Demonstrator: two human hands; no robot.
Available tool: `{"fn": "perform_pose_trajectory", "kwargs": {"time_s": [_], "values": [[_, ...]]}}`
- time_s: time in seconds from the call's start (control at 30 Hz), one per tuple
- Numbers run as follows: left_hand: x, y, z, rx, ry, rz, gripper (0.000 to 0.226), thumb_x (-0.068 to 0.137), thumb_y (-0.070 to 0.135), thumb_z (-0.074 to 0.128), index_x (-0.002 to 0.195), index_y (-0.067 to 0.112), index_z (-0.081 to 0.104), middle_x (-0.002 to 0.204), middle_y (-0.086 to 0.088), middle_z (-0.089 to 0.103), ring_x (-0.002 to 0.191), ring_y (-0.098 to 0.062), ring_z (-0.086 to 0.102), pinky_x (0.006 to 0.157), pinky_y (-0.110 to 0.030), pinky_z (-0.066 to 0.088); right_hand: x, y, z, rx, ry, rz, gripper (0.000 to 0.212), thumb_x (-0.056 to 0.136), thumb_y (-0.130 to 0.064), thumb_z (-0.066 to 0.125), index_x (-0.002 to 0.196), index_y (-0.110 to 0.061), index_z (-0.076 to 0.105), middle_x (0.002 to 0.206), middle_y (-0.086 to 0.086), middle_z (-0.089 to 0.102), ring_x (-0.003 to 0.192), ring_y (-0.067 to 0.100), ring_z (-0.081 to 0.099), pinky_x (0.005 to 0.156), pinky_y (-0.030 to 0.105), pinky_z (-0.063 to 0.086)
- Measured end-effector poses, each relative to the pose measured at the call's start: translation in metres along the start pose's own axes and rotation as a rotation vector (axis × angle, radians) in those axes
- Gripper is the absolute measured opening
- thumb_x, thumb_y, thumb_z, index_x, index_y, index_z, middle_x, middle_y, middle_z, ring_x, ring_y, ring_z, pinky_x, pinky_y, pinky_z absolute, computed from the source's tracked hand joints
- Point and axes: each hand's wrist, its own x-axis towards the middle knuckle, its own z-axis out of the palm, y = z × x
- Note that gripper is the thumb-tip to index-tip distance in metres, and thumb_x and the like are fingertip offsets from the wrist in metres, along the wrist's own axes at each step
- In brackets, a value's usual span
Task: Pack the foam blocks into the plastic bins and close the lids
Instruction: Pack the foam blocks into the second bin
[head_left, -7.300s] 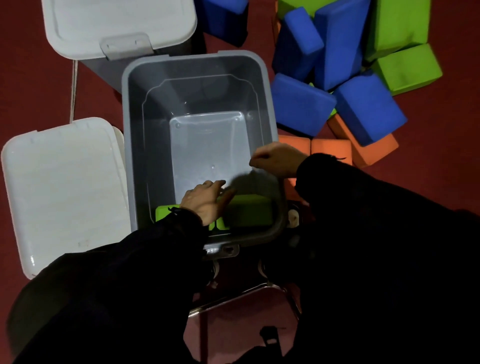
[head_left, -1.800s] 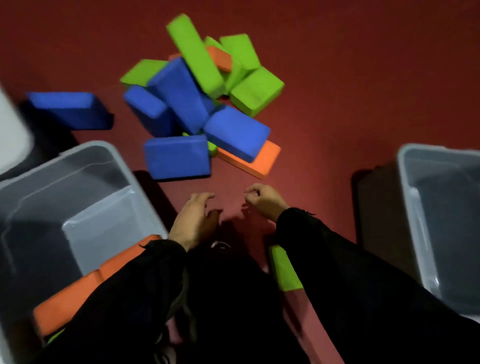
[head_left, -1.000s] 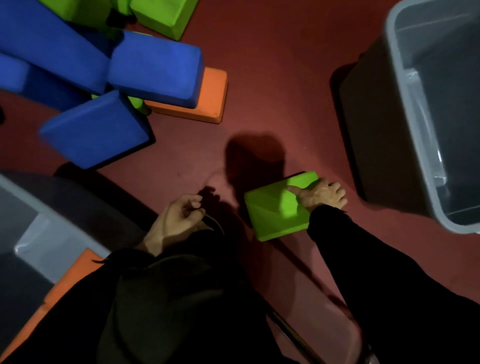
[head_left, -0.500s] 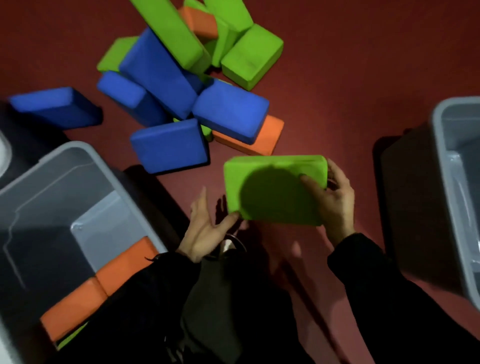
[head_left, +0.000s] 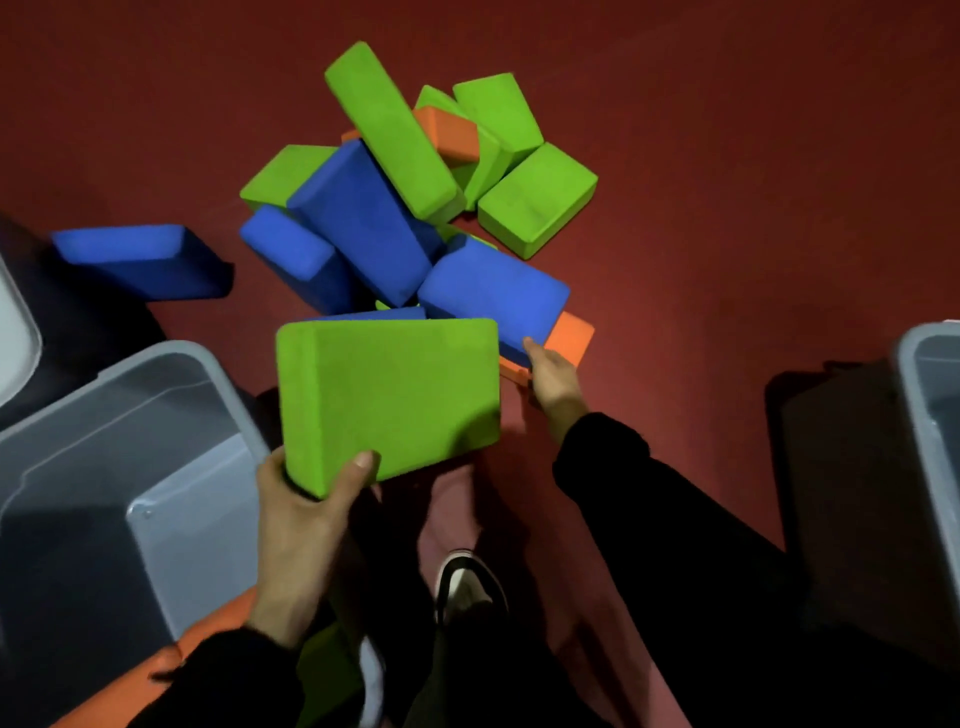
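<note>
Green rectangular foam block (head_left: 387, 400) up off the red floor, pinched at its near corner by the left hand (head_left: 301, 525), beside the grey plastic bin (head_left: 171, 379). Right hand (head_left: 553, 382) reaches the flat orange foam block (head_left: 570, 338), fingers hidden — grip unclear.

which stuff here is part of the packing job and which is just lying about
Job: green block held in left hand; right hand at orange block; floor pile; left bin; right bin.
Lying about: shoe.
</note>
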Motion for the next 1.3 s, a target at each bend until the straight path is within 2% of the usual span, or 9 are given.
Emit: {"fn": "perform_pose_trajectory", "kwargs": {"time_s": [0.17,0.27,0.33,0.4,0.57,0.77,1.0,1.17,1.3], "values": [[0.001,-0.028,-0.018,-0.044,0.054,-0.047,0.078,0.07,0.051,0.085,0.126,0.011,0.048,0.108,0.001,0.062,0.094,-0.008,0.062,0.081,-0.031,0.047,0.056,0.014,0.024,0.003,0.268,0.04,0.037,0.094,-0.036,0.067,0.105,-0.001,0.067,0.1,0.019,0.066,0.097,0.03,0.062,0.078,0.036,0.043],[0.006,-0.043,-0.026,-0.053,0.063,-0.092,0.074,0.073,0.044,0.086,0.127,0.015,0.046,0.109,0.007,0.061,0.086,0.011,0.061,0.074,-0.016,0.048,0.075,0.02,0.034,0.155,0.271,0.111,0.076,0.085,-0.045,0.077,0.14,0.001,0.051,0.139,0.015,0.059,0.128,0.029,0.057,0.108,0.036,0.043],[0.007,-0.048,-0.027,-0.068,0.059,-0.098,0.07,0.076,0.038,0.086,0.128,0.013,0.046,0.109,0.006,0.061,0.083,0.014,0.061,0.069,-0.008,0.047,0.082,0.027,0.041,0.174,0.245,0.104,0.057,0.072,-0.061,0.08,0.107,-0.018,0.067,0.113,0.004,0.072,0.11,0.028,0.067,0.1,0.042,0.053],[0.006,-0.046,-0.024,-0.109,0.057,-0.093,0.08,0.067,0.055,0.081,0.127,0.015,0.046,0.109,0.004,0.063,0.086,0.008,0.063,0.071,-0.012,0.048,0.079,0.026,0.045,0.211,0.298,0.106,0.04,0.076,-0.05,0.082,0.083,-0.021,0.056,0.084,-0.003,0.064,0.089,0.025,0.064,0.082,0.034,0.057],[-0.002,-0.047,-0.018,-0.17,0.09,-0.144,0.084,0.063,0.055,0.078,0.127,0.013,0.045,0.108,0.002,0.064,0.089,0.0,0.065,0.073,-0.021,0.048,0.06,0.003,0.044,0.424,0.187,0.157,0.071,0.071,-0.035,0.09,0.123,-0.005,0.053,0.095,0.009,0.061,0.057,0.019,0.058,0.057,0.032,0.051],[-0.012,-0.048,-0.055,-0.226,0.197,-0.165,0.082,0.065,0.065,0.084,0.122,0.016,0.052,0.116,-0.006,0.068,0.107,-0.022,0.066,0.096,-0.045,0.053,-0.011,-0.014,0.023,0.447,0.346,0.035,0.066,0.076,-0.02,0.088,0.122,-0.018,0.041,0.118,0.012,0.064,0.097,0.026,0.065,0.093,0.041,0.053],[-0.029,-0.04,-0.18,-0.213,0.394,-0.115,0.085,0.072,0.054,0.082,0.128,-0.002,0.049,0.115,-0.027,0.066,0.079,-0.018,0.064,0.067,-0.031,0.056,-0.119,-0.062,0.006,0.401,0.077,-0.214,0.096,0.076,-0.019,0.086,0.155,-0.01,0.031,0.135,0.001,0.058,0.118,0.017,0.066,0.105,0.044,0.052],[-0.046,-0.059,-0.273,0.072,0.373,-0.025,0.086,0.069,0.038,0.087,0.137,0.013,0.04,0.129,-0.01,0.058,0.116,-0.024,0.06,0.099,-0.045,0.052,-0.198,-0.112,0.042,0.116,-0.219,-0.536,0.063,0.072,-0.025,0.083,0.131,-0.018,0.062,0.125,0.002,0.07,0.104,0.011,0.068,0.09,0.033,0.056],[-0.043,-0.087,-0.315,0.415,0.285,0.047,0.076,0.061,0.021,0.081,0.129,0.015,0.047,0.12,-0.013,0.054,0.112,-0.03,0.054,0.094,-0.046,0.051,-0.25,-0.126,0.095,-0.301,-0.281,-0.783,0.091,0.071,-0.03,0.09,0.148,-0.009,0.046,0.138,0.007,0.05,0.123,0.018,0.053,0.111,0.029,0.04]]}}
